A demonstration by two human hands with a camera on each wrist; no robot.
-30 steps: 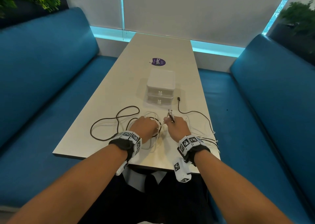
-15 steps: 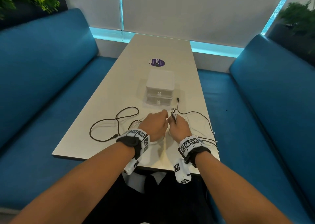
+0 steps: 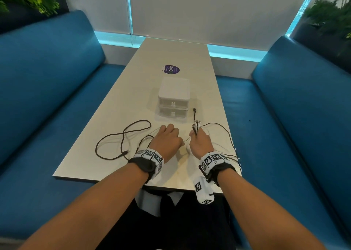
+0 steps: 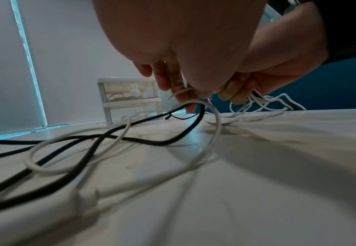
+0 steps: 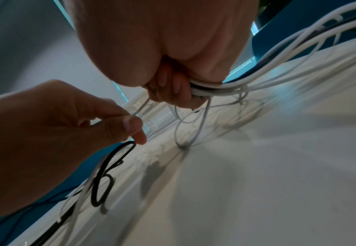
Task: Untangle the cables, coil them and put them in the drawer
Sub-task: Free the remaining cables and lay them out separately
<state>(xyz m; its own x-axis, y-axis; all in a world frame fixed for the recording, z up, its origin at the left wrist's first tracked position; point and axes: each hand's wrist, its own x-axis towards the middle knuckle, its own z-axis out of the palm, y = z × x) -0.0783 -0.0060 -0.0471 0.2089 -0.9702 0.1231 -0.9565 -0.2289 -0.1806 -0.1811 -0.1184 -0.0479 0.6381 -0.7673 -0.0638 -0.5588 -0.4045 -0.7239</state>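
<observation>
Several white and black cables lie tangled on the table's near end. My right hand [image 3: 199,141] grips a bunch of white cables [image 5: 225,86], their plug ends [image 3: 196,126] sticking up from the fist. My left hand [image 3: 168,137] pinches a thin white cable [image 5: 138,110] between thumb and fingers, just left of the right hand. A black cable [image 3: 121,141] loops across the table to the left; another black cable [image 3: 194,114] runs toward the drawer unit. The white two-drawer unit [image 3: 173,97] stands beyond the hands, both drawers closed.
The table [image 3: 106,154] is long and narrow, with blue benches [image 3: 47,97] on both sides. A purple round sticker [image 3: 171,69] lies behind the drawer unit. Some white cables hang over the table's right edge [image 3: 237,154].
The hands have drawn apart after meeting: the left hand moved left with a white strand, and the right hand raised its plug ends slightly to the right.
</observation>
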